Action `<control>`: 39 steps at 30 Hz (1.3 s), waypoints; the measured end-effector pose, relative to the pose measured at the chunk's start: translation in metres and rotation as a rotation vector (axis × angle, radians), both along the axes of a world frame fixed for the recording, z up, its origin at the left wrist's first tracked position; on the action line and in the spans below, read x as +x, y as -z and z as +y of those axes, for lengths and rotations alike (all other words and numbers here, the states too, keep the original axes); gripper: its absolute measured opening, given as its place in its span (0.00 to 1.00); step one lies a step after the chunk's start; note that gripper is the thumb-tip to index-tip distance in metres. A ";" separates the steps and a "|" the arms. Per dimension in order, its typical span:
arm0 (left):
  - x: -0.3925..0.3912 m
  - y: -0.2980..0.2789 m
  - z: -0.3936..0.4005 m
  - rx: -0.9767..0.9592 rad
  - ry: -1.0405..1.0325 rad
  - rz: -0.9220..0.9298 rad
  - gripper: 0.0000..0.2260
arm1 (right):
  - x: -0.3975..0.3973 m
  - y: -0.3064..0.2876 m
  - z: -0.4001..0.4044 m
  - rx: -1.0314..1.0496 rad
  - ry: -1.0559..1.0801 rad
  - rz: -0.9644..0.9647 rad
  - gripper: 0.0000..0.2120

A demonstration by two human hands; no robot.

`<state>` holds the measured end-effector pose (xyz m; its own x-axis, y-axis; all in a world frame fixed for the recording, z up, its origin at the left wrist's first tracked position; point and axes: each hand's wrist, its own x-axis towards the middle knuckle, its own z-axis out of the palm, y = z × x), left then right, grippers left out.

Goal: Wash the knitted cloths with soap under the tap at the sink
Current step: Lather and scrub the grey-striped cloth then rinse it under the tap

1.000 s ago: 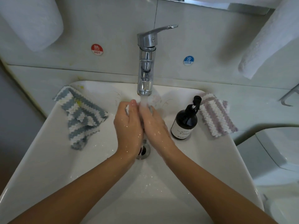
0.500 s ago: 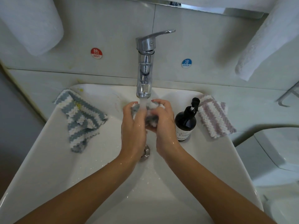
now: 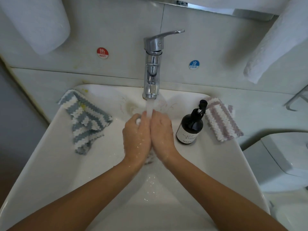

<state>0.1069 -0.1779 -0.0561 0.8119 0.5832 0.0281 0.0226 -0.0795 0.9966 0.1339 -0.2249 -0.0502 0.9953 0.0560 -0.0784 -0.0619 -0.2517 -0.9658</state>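
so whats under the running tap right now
Both hands are pressed together in the stream, squeezing a cloth: a white bit shows by the left hand, grey at the wrists. The rest, and the drain, is hidden.

My left hand [image 3: 136,135] and right hand [image 3: 162,132] press together palm to palm at frame centre, wet, forearms converging from the lower corners.

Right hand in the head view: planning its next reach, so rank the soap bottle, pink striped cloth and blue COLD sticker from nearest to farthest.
From the right hand:
1. Soap bottle, just right of it on the sink.
2. Pink striped cloth, beyond the bottle on the rim.
3. COLD sticker, up on the wall.
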 end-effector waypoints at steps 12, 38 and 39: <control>0.003 -0.004 0.009 -0.060 0.044 0.071 0.17 | 0.004 -0.038 -0.028 -0.302 -0.246 0.050 0.19; 0.001 -0.013 0.010 -0.155 0.077 0.052 0.16 | 0.028 -0.106 -0.061 -0.569 -0.177 -0.674 0.33; 0.000 -0.013 0.010 -0.161 0.076 0.041 0.16 | 0.026 -0.100 -0.059 -0.572 -0.138 -0.678 0.35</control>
